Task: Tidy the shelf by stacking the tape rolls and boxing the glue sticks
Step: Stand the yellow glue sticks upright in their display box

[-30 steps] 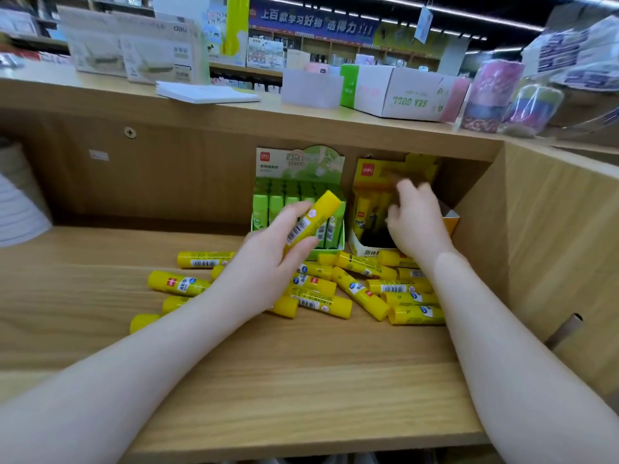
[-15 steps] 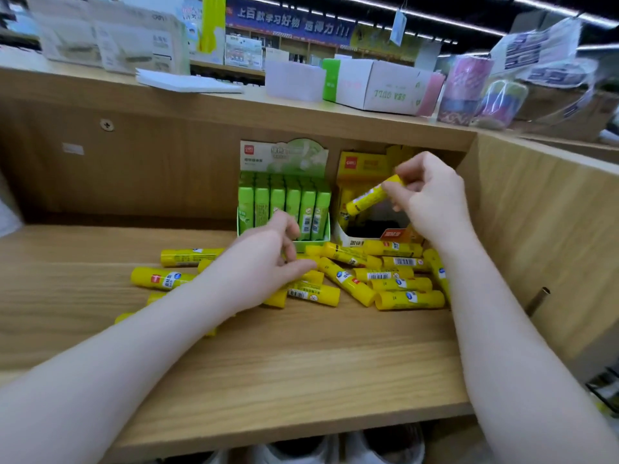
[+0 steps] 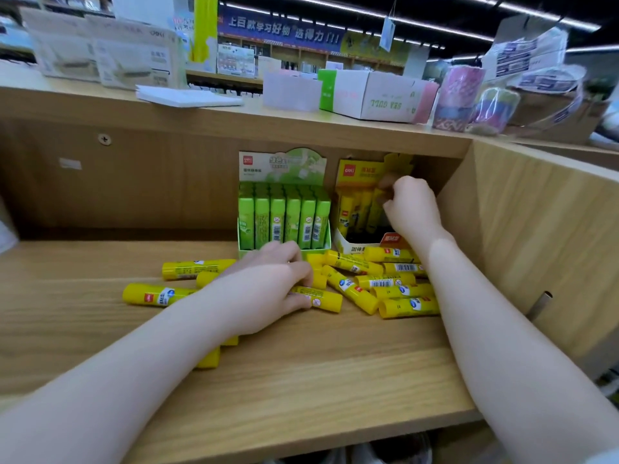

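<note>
Right hand now down in the box, left back on the pile.

I see my right hand (image 3: 410, 209) has dropped into the yellow display box (image 3: 361, 244), fingers curled, whatever they pinch is hidden; the stick it carried a moment ago looks seated. My left hand (image 3: 268, 283) has lowered onto the loose yellow glue sticks (image 3: 407, 306), fingertips gripping one (image 3: 318, 298). Many remain unboxed between my hands.

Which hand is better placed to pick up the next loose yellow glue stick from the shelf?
Probably the left hand: it already rests on the loose yellow glue sticks, its fingers touching one. The right hand is up at the yellow display box, fingers curled inside it.
</note>
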`<state>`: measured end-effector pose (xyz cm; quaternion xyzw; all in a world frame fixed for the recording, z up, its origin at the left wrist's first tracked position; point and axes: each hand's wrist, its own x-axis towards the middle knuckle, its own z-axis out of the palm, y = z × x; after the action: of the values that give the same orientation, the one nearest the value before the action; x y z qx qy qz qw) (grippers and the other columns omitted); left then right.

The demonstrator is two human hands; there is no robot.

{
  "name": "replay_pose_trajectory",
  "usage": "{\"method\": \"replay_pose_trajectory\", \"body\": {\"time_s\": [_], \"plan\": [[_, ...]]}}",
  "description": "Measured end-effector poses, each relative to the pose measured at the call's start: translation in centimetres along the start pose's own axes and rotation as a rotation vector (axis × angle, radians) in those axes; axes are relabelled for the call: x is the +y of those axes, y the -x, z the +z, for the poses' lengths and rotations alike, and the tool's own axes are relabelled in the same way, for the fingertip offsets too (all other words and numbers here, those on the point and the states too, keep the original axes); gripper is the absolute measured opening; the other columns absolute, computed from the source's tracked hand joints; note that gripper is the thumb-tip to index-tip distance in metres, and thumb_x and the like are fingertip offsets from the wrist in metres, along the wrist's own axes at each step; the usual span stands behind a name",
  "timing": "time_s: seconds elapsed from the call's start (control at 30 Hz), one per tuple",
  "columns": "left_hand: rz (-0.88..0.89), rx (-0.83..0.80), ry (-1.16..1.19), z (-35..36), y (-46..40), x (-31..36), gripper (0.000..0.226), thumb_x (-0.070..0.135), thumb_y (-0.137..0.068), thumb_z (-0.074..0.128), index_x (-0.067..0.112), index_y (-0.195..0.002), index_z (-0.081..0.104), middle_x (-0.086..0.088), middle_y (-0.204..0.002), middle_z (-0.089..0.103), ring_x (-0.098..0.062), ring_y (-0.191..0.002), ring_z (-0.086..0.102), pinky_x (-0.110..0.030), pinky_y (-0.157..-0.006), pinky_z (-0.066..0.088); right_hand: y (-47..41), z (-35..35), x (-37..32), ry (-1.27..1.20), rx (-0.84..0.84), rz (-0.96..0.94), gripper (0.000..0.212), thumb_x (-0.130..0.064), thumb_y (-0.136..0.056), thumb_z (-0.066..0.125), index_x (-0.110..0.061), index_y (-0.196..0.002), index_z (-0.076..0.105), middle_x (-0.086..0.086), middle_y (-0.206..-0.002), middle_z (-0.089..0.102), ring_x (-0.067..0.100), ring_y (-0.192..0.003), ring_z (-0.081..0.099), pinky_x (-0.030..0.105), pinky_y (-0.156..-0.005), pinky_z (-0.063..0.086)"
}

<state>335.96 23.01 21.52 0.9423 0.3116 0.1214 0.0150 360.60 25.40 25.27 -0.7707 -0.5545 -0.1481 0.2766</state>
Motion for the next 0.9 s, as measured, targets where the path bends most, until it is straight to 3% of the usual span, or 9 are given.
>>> {"method": "replay_pose_trajectory", "body": {"time_s": [0.17,0.27,0.4,0.5,0.57,0.63,0.7,0.73,0.9], "plan": [[-0.023,0.027,0.032,-0.3,0.2,-0.4,0.031,0.047,-0.092,0.04,0.029,-0.116,0.047,0.006,-0.112,0.045,-0.015,-0.108,0.038,-0.033,-0.09,0.037,0.6,0.5,-0.4,0.262,-0.008,0.007,0.013,0.001,-0.085,0.05,-0.01,-0.083,0.056,0.007,-0.07,0.048,0.026,-0.06,0.04,0.031,-0.056,0.033],[-0.032,0.052,0.066,-0.3,0.2,-0.5,0.031,0.048,-0.092,0.035,0.03,-0.117,0.044,0.006,-0.114,0.05,-0.017,-0.109,0.043,-0.036,-0.089,0.04,0.6,0.7,-0.4,0.299,-0.024,0.004,0.013,0.0,-0.084,0.05,-0.012,-0.079,0.051,0.01,-0.075,0.055,0.028,-0.062,0.041,0.032,-0.059,0.033],[-0.049,0.201,0.232,-0.7,0.2,0.3,0.047,0.057,-0.084,0.022,0.03,-0.115,0.045,0.005,-0.107,0.055,-0.023,-0.09,0.056,-0.039,-0.078,0.047,0.6,0.8,-0.3,0.271,-0.007,-0.021,0.012,-0.007,-0.085,0.049,-0.008,-0.087,0.061,0.017,-0.091,0.064,0.036,-0.086,0.055,0.036,-0.074,0.034],[-0.068,0.366,0.317,-0.9,0.2,0.8,0.047,0.05,-0.087,0.027,0.02,-0.114,0.05,0.005,-0.091,0.052,-0.02,-0.079,0.056,-0.033,-0.07,0.044,1.4,0.9,0.0,0.291,0.11,-0.084,0.023,-0.014,-0.088,0.046,-0.004,-0.1,0.063,0.021,-0.099,0.061,0.038,-0.103,0.05,0.041,-0.086,0.036],[-0.101,0.426,0.407,-0.6,0.0,0.8,0.033,0.038,-0.092,0.039,0.014,-0.111,0.052,0.012,-0.08,0.045,0.002,-0.072,0.051,-0.022,-0.063,0.034,2.1,0.2,-0.3,-0.019,0.252,-0.232,0.02,-0.019,-0.089,0.048,-0.006,-0.099,0.06,0.015,-0.095,0.059,0.026,-0.093,0.051,0.036,-0.078,0.039],[-0.152,0.455,0.46,-0.4,-0.2,0.5,0.025,0.03,-0.093,0.045,0.012,-0.109,0.05,0.009,-0.084,0.043,0.016,-0.07,0.044,-0.019,-0.059,0.026,2.9,-0.9,-1.4,-0.522,0.129,-0.345,0.016,-0.029,-0.089,0.048,-0.019,-0.091,0.061,0.0,-0.084,0.061,0.005,-0.073,0.051,0.018,-0.065,0.039],[-0.192,0.491,0.483,-0.3,-0.5,0.4,0.023,0.027,-0.093,0.046,0.009,-0.108,0.049,0.004,-0.092,0.042,0.012,-0.07,0.044,-0.021,-0.06,0.023,4.1,-1.8,-2.8,-0.842,-0.219,-0.33,0.018,-0.037,-0.089,0.046,-0.027,-0.085,0.06,-0.008,-0.072,0.064,0.002,-0.057,0.052,0.009,-0.054,0.038],[-0.2,0.506,0.484,-0.2,-0.5,0.4,0.021,0.027,-0.093,0.046,0.01,-0.106,0.049,0.004,-0.091,0.042,0.006,-0.069,0.044,-0.022,-0.06,0.023,4.5,-2.0,-3.3,-0.87,-0.345,-0.329,0.017,-0.036,-0.089,0.047,-0.027,-0.086,0.061,-0.009,-0.068,0.064,0.003,-0.053,0.053,0.009,-0.052,0.038],[-0.219,0.501,0.479,0.1,-0.7,0.6,0.012,0.031,-0.093,0.044,0.02,-0.097,0.04,0.012,-0.079,0.039,-0.004,-0.069,0.043,-0.027,-0.058,0.022,5.4,-2.2,-4.2,-1.081,-0.492,-0.34,0.004,-0.013,-0.085,0.061,-0.015,-0.089,0.061,-0.002,-0.071,0.069,0.015,-0.065,0.068,0.022,-0.057,0.053]]}}
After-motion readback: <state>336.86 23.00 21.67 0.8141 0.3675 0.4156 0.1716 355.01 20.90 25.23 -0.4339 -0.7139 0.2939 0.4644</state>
